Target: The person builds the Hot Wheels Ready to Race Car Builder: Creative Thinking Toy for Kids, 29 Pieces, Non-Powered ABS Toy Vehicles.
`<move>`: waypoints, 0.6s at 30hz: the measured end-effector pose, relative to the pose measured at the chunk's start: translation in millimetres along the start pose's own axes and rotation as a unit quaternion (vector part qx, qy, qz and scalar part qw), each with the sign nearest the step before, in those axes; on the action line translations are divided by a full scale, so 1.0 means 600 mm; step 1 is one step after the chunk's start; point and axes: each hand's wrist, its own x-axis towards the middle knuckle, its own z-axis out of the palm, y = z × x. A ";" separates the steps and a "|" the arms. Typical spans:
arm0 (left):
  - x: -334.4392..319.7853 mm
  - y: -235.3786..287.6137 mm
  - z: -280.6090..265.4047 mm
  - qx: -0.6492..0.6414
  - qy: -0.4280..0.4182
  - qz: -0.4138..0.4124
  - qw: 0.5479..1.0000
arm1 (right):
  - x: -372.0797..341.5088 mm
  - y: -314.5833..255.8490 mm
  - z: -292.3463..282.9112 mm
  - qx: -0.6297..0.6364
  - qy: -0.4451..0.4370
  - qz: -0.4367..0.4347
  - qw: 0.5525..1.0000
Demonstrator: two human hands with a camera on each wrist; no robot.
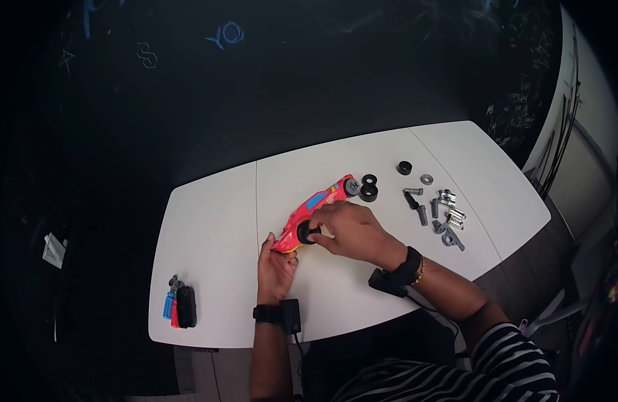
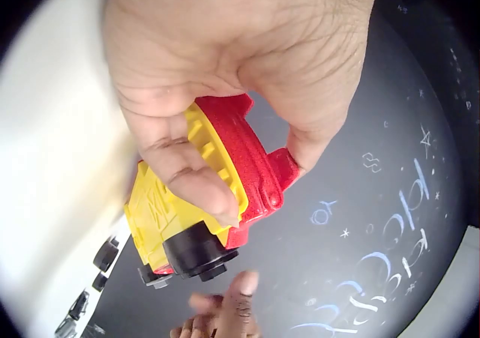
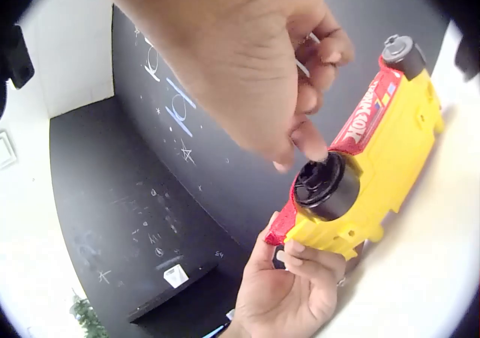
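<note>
The right hand (image 1: 349,231) is covering part of the black wheel (image 1: 305,233), and the left hand (image 2: 232,61) is hiding one end of the red-and-yellow toy car (image 2: 251,158) in the left wrist view, whose lower edge is cutting off the right hand. Over there, the silver parts (image 1: 457,216) are looking too small to make out, like the white chalk scribbles (image 1: 520,104). Something green (image 3: 88,319) is blurring at the right wrist view's bottom edge.
</note>
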 end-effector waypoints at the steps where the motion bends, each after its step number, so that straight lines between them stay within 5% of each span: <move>1: -0.001 0.000 0.001 0.006 0.004 0.000 1.000 | 0.012 -0.013 -0.016 -0.076 -0.108 0.080 0.988; 2: -0.001 0.001 0.001 0.006 0.005 0.001 1.000 | 0.019 -0.019 -0.026 -0.150 -0.213 0.158 0.953; 5: -0.002 0.004 0.001 -0.003 0.000 -0.007 1.000 | 0.021 -0.017 -0.029 -0.115 -0.236 0.189 0.946; 8: -0.002 0.001 0.000 -0.003 -0.005 -0.004 1.000 | 0.006 -0.007 -0.019 0.000 -0.151 0.065 0.986; 11: 0.000 0.001 -0.001 -0.001 0.001 -0.004 1.000 | -0.005 0.008 -0.007 -0.038 -0.134 0.017 0.990; 18: 0.002 0.001 -0.003 -0.007 0.003 -0.001 1.000 | -0.005 0.012 -0.002 -0.063 -0.139 0.049 0.987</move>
